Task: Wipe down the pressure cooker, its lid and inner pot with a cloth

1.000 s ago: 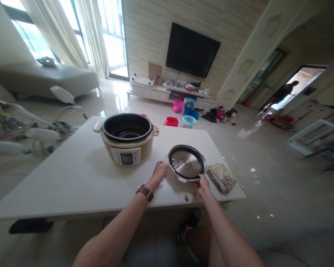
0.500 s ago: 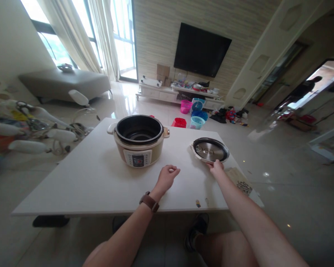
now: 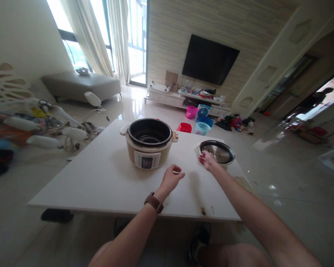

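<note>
A beige electric pressure cooker (image 3: 147, 161) stands lidless on the white table (image 3: 100, 185), its dark inner pot (image 3: 150, 133) showing. To its right lies the cooker's round lid (image 3: 225, 152), with its metal inner side facing up. My right hand (image 3: 208, 160) is at the lid's near left edge, fingers apart and nothing held; whether it touches the rim I cannot tell. My left hand (image 3: 170, 180), with a brown watch on the wrist, hovers in front of the cooker. Its thumb and fingers are bent with a gap between them, holding nothing.
A small dark and yellow item (image 3: 203, 211) lies at the table's near edge. Beyond the table, a red basin (image 3: 185, 127) and a light blue basket (image 3: 202, 128) stand on the floor. White padded equipment (image 3: 72, 132) is on the left. A person (image 3: 320, 97) is far right.
My right hand has let go of the lid's near rim and moved left along its edge. The lid now rests on the table. My left thumb and fingers have parted a little.
</note>
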`<state>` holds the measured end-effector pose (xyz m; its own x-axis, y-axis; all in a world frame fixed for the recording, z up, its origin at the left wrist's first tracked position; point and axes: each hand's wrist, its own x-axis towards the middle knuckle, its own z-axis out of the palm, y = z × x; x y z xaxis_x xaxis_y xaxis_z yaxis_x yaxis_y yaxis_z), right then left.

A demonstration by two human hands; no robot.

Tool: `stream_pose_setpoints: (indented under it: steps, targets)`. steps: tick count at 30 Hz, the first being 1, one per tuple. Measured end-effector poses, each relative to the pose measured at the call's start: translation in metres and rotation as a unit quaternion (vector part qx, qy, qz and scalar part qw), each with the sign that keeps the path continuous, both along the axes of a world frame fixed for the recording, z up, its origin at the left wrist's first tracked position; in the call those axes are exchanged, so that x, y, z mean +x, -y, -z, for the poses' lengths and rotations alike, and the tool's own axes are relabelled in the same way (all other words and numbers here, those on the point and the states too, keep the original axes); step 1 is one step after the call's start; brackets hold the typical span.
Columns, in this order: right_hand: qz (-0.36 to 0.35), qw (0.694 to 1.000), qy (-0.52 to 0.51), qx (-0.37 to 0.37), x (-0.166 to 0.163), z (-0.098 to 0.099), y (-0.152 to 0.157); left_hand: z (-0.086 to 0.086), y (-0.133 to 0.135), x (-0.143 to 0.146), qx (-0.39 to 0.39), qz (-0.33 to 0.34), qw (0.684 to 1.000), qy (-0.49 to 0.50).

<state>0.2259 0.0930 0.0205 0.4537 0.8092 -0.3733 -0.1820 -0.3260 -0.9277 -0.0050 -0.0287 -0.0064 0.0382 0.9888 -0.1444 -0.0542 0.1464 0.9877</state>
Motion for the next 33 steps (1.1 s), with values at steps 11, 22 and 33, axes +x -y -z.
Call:
stream_pose_setpoints:
  steps: [11, 22, 33]
  targets:
    - [-0.236, 0.952, 0.193, 0.032, -0.161, -0.081, -0.056, 0.003, -0.01, -0.004, -0.01, -0.017, 1.0, 0.009]
    - [-0.214, 0.901, 0.375, -0.041, -0.194, -0.08, -0.071, -0.002, -0.012, -0.025, -0.041, -0.031, 0.999, 0.019]
    - [-0.224, 0.876, 0.427, 0.016, -0.197, -0.088, -0.077, -0.014, -0.011, -0.053, -0.084, -0.053, 0.992, 0.076]
